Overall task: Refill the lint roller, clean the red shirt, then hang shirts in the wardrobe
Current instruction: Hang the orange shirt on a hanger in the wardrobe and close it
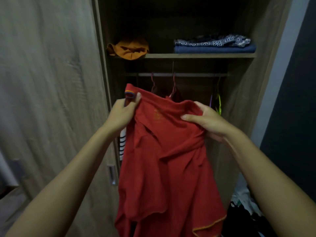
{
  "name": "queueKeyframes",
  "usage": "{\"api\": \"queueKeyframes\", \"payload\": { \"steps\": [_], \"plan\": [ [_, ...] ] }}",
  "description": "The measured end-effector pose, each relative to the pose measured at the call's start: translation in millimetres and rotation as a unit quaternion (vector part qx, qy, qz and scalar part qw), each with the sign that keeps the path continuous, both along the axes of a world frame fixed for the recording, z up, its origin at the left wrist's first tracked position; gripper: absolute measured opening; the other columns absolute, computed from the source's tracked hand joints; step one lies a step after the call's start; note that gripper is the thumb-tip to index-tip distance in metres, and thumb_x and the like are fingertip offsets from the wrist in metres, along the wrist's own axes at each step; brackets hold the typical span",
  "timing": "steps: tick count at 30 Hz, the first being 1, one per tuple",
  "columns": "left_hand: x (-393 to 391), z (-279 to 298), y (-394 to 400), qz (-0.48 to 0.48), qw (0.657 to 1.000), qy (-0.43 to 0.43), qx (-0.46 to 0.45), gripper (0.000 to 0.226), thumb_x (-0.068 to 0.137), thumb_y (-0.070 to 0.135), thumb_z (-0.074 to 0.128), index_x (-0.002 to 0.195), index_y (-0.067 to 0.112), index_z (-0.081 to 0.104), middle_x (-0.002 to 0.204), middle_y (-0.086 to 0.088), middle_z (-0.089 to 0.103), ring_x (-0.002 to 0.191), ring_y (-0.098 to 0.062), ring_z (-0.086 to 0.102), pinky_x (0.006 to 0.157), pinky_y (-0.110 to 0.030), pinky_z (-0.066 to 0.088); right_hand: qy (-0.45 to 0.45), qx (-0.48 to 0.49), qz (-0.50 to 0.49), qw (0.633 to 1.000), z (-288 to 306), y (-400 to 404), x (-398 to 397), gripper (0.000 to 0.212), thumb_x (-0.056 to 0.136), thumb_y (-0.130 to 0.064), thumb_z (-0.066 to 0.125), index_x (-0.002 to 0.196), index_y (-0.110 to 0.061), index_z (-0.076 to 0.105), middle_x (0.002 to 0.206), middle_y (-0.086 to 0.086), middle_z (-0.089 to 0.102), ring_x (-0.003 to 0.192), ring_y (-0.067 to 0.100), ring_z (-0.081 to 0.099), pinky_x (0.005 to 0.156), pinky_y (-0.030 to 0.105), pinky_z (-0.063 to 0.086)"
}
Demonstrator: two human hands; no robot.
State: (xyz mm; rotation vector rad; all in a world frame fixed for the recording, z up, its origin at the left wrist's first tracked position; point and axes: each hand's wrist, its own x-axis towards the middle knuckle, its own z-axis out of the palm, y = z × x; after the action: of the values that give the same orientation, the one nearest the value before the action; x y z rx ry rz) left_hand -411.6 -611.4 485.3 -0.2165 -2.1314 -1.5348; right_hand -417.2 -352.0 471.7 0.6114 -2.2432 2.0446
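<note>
The person holds the red shirt (164,151) up in front of the open wardrobe (242,103), its top edge stretched between both hands and its body hanging down toward 6 o'clock. It is likely held that way so the top opens enough to take a hanger; that is a judgement, since no hanger is visibly in either hand.

The left hand (122,113), at 9 o'clock of the shirt's top, pinches the cloth near a striped trim, thumb pressed against curled fingers. The right hand (205,120), at 3 o'clock, grips a bunched fold, thumb lying across the front and fingers curled behind, out of sight.

The rail (181,74) sits at 12 o'clock above the shirt, where the shirt probably has to end up.

Counts:
- one red shirt, in hand
- two reddish hangers (174,82) on the rail, just behind the shirt's top edge
- a bunch of bright hangers (218,101) at 2 o'clock; the number cannot be told
- one shelf (196,55), with one orange garment (130,48) at 11 o'clock and one folded pile (213,44) at 1 o'clock, seemingly two pieces
- one striped garment (122,144) showing at 9 o'clock behind the shirt
</note>
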Motion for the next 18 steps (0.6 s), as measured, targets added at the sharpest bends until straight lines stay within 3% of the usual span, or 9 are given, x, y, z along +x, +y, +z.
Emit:
{"api": "queueKeyframes", "payload": {
  "steps": [3, 5, 7, 9, 12, 14, 16, 18],
  "plan": [
    [-0.7, 4.6, -35.9, -0.023, 0.999, 0.002, 0.031, 0.031, 0.088, 0.045, 0.060, 0.079, 0.016, 0.057, 0.073, -0.006, 0.046, 0.072, -0.015, 0.041, 0.066, -0.031, 0.031, -0.029, -0.060, 0.018, 0.998, 11.4, 7.3, 1.9, 0.032, 0.077, -0.013, 0.072, 0.109, -0.013, 0.066, 0.093, 0.003, 0.072, 0.076, 0.008, 0.069, 0.071, 0.019, 0.056],
    [-1.0, 4.6, -52.0, -0.077, 0.997, 0.006, -0.008, 0.014, 0.091, 0.024, 0.062, 0.096, 0.011, 0.063, 0.084, -0.007, 0.057, 0.080, -0.016, 0.050, 0.075, -0.033, 0.042, -0.047, -0.055, 0.035, 0.997, 14.7, 9.0, 2.1, 0.025, 0.080, -0.016, 0.070, 0.105, -0.014, 0.069, 0.090, 0.002, 0.074, 0.073, 0.008, 0.069, 0.068, 0.018, 0.056],
    [-1.1, 4.2, -56.0, -0.095, 0.995, -0.008, -0.029, 0.020, 0.092, 0.004, 0.056, 0.110, 0.012, 0.058, 0.088, -0.002, 0.059, 0.080, -0.010, 0.055, 0.077, -0.025, 0.045, -0.024, 0.018, 0.023, 0.999, 15.8, 3.9, 0.6, 0.015, 0.085, -0.018, 0.068, 0.100, -0.015, 0.072, 0.085, 0.000, 0.074, 0.071, 0.007, 0.067, 0.064, 0.017, 0.054],
    [0.7, 4.2, -51.4, -0.094, 0.994, -0.051, -0.014, 0.026, 0.089, -0.006, 0.049, 0.094, 0.018, 0.057, 0.078, 0.001, 0.055, 0.069, -0.009, 0.051, 0.065, -0.023, 0.041, 0.024, 0.120, -0.006, 0.992, 17.6, -6.6, 1.2, 0.010, 0.088, -0.019, 0.069, 0.094, -0.013, 0.072, 0.075, -0.005, 0.070, 0.062, 0.004, 0.061, 0.055, 0.014, 0.046],
    [1.0, 3.5, -44.5, -0.081, 0.989, -0.120, 0.002, 0.022, 0.090, 0.007, 0.044, 0.073, 0.019, 0.047, 0.066, -0.001, 0.045, 0.057, -0.013, 0.042, 0.050, -0.023, 0.031, 0.083, 0.225, -0.027, 0.970, 23.3, -17.2, 1.0, 0.015, 0.080, -0.017, 0.077, 0.087, -0.008, 0.068, 0.073, 0.000, 0.067, 0.064, 0.006, 0.059, 0.057, 0.016, 0.043],
    [0.7, 0.4, -41.5, -0.102, 0.990, -0.100, -0.017, 0.023, 0.096, 0.029, 0.050, 0.075, 0.020, 0.049, 0.065, 0.002, 0.047, 0.058, -0.009, 0.046, 0.050, -0.020, 0.034, 0.091, 0.271, -0.039, 0.957, 28.7, -18.0, -0.6, 0.019, 0.074, -0.020, 0.083, 0.080, -0.013, 0.066, 0.070, 0.003, 0.067, 0.061, 0.008, 0.059, 0.055, 0.019, 0.044],
    [-0.2, -0.3, -43.4, -0.110, 0.991, -0.055, -0.060, 0.027, 0.094, 0.032, 0.057, 0.070, 0.021, 0.049, 0.059, 0.010, 0.046, 0.052, 0.002, 0.043, 0.048, -0.015, 0.035, 0.114, 0.332, -0.100, 0.931, 31.9, -16.5, -5.5, 0.024, 0.071, -0.031, 0.084, 0.076, -0.018, 0.065, 0.070, 0.006, 0.070, 0.061, 0.012, 0.061, 0.057, 0.028, 0.046],
    [-8.6, -2.7, -52.0, -0.085, 0.991, -0.039, -0.092, 0.022, 0.091, 0.034, 0.061, 0.079, 0.019, 0.052, 0.068, 0.009, 0.051, 0.056, 0.004, 0.048, 0.051, -0.013, 0.039, 0.147, 0.366, -0.185, 0.900, 35.6, -12.3, -9.7, 0.026, 0.072, -0.037, 0.082, 0.076, -0.019, 0.064, 0.071, 0.005, 0.071, 0.060, 0.014, 0.063, 0.057, 0.031, 0.050]
  ]
}}
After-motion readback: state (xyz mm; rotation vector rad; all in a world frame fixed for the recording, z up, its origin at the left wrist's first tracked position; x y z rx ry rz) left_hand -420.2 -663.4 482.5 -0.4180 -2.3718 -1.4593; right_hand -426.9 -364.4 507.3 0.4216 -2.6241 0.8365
